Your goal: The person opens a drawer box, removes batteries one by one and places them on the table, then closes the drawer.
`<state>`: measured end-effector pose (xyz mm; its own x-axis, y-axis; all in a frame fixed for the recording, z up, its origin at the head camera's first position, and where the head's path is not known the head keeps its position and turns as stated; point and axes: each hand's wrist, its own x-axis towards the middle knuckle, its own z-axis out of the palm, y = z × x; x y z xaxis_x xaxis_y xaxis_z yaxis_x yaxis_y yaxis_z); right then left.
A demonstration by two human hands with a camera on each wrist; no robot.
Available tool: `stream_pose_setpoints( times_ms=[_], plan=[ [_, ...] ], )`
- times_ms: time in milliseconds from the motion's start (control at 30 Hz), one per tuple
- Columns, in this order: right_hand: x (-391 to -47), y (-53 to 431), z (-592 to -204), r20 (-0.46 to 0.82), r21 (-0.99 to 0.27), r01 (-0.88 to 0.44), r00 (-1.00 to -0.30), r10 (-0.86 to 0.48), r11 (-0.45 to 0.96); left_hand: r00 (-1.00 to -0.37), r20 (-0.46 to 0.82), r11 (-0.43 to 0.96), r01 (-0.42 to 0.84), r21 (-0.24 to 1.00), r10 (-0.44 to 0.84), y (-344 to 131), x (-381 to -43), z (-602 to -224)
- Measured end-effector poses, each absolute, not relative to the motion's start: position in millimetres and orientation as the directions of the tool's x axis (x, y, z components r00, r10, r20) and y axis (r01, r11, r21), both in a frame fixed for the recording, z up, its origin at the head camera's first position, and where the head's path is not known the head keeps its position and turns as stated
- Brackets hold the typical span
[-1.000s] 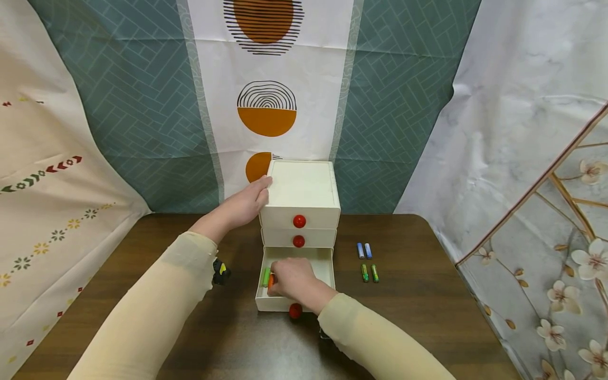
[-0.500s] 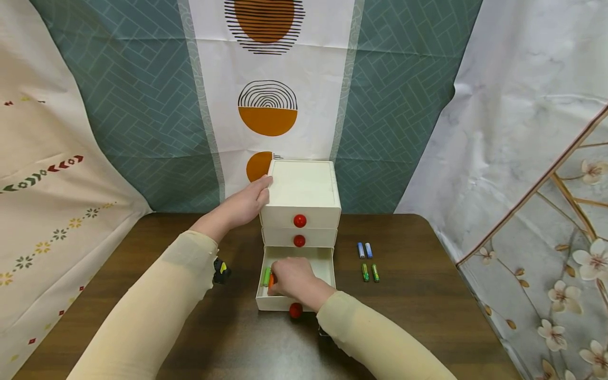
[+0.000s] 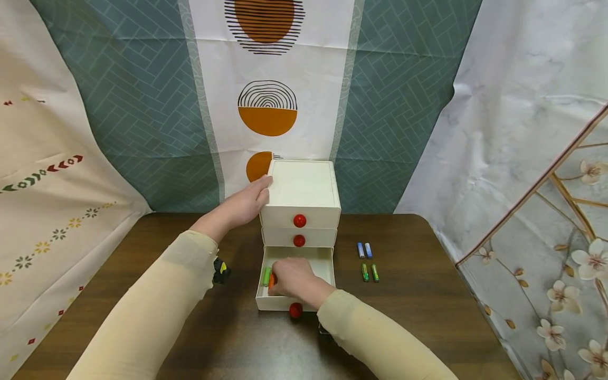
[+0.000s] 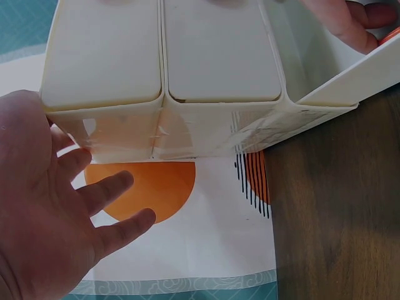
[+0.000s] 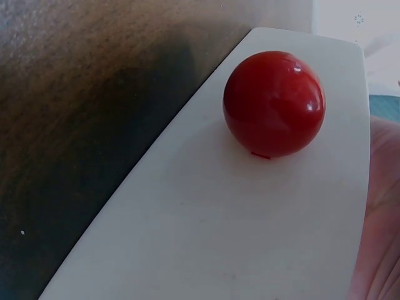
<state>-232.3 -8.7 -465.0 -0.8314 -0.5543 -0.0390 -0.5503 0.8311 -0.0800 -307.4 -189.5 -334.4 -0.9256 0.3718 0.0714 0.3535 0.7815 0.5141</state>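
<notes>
A white drawer cabinet (image 3: 304, 184) with red knobs stands on the table, its bottom drawer (image 3: 323, 261) pulled out. My left hand (image 3: 244, 203) rests against the cabinet's upper left side. In the left wrist view its fingers (image 4: 112, 190) are spread along that side. My right hand (image 3: 296, 279) reaches down into the drawer, its fingertips pinching an orange battery (image 3: 272, 281); the palm side is hidden from the head view. Beside that battery, at the drawer's left wall, lies a light green battery (image 3: 266, 277). A red knob (image 5: 274, 103) on the drawer front fills much of the right wrist view.
Right of the cabinet, two blue batteries (image 3: 364, 250) and two green batteries (image 3: 370, 273) lie in pairs on the dark wooden table (image 3: 404, 311). A patterned cloth (image 3: 266, 121) hangs behind the cabinet. The upper drawers (image 3: 275, 237) are closed.
</notes>
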Motion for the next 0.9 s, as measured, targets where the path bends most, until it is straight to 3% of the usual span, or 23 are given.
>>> stream_pose_setpoints(
  times_ms=[900],
  plan=[
    [-224,20,-441,0.015,-0.224,-0.574,-0.81,-0.586,0.788,-0.929,0.069,0.781,0.345,0.52,0.364,-189,-306,-335]
  ],
)
